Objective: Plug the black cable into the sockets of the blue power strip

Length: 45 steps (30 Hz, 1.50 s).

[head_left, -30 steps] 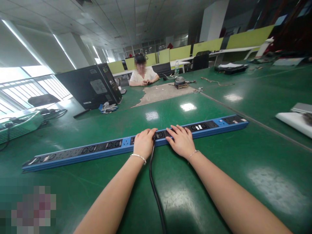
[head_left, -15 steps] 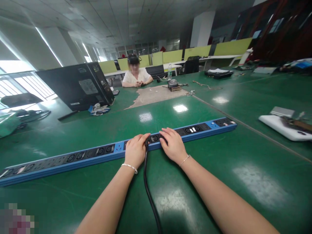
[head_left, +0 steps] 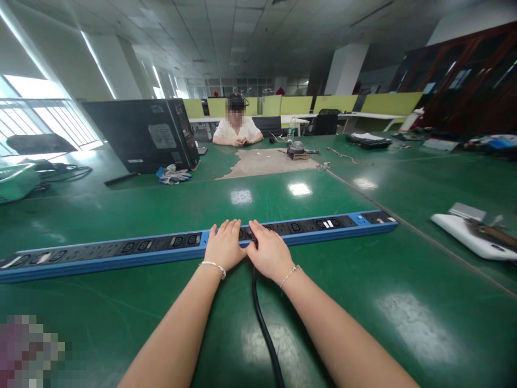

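Note:
A long blue power strip [head_left: 153, 258] with black socket panels lies across the table in front of me. My left hand [head_left: 225, 245] rests on its middle, fingers stretched over the top and thumb pointing towards the other hand. Right beside it, my right hand [head_left: 271, 250] is closed round the plug of a black power cord, at the sockets. Most of the plug is hidden by my fingers, and I cannot tell how deep it sits. From under this hand the cord [head_left: 262, 323] runs down towards me.
On the green table [head_left: 194, 205] stand a black computer case [head_left: 141, 134] and a pair of gloves [head_left: 173, 174] at the back left. A person [head_left: 237, 129] sits opposite. A round device [head_left: 297, 150] lies beyond the strip, and a white object [head_left: 464, 231] at right.
My left hand has let go of the plug and now lies flatter on the strip. The right hand has moved left onto the plug. The camera view has shifted slightly.

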### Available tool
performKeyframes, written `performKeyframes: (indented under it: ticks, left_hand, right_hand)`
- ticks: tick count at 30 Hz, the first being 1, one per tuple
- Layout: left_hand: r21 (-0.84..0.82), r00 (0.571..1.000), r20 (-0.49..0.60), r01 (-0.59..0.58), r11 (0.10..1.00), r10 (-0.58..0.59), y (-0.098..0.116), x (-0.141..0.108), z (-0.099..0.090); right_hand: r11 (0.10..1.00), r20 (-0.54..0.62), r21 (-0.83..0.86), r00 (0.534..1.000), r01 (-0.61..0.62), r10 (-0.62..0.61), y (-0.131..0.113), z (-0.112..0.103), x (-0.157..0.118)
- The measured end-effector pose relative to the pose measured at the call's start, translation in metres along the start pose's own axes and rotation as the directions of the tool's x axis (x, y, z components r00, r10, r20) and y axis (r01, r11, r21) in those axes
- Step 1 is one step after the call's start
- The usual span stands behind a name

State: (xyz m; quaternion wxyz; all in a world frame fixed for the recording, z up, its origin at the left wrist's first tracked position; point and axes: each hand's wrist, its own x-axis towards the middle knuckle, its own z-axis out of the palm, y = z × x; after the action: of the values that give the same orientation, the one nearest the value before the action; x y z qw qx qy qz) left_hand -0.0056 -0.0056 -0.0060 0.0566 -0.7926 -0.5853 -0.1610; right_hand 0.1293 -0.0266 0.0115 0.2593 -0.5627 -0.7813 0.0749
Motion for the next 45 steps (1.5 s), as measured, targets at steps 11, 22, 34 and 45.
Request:
performKeyframes:
  ticks: [11, 22, 34, 45]
  left_hand:
    - [0.094, 0.991, 0.115, -0.083, 0.992, 0.072, -0.007, 0.014, -0.010]
    - [0.081, 0.993, -0.025, -0.110, 0.991, 0.112, -0.009, 0.004, -0.003]
    - [0.073, 0.994, 0.070, -0.091, 0.993, 0.086, -0.008, 0.011, -0.007]
    - [0.073, 0.995, 0.057, -0.084, 0.994, 0.080, -0.011, 0.011, -0.002]
  right_hand:
    - [0.989, 0.069, -0.142, 0.996, -0.050, 0.060, -0.013, -0.012, 0.007]
    - [0.928, -0.051, -0.284, 0.971, -0.240, 0.236, -0.030, -0.006, 0.013]
    - [0.927, 0.087, -0.191, 0.935, -0.323, 0.344, -0.024, -0.001, 0.033]
    - [0.954, 0.064, -0.196, 0.968, -0.227, 0.243, -0.012, -0.103, 0.068]
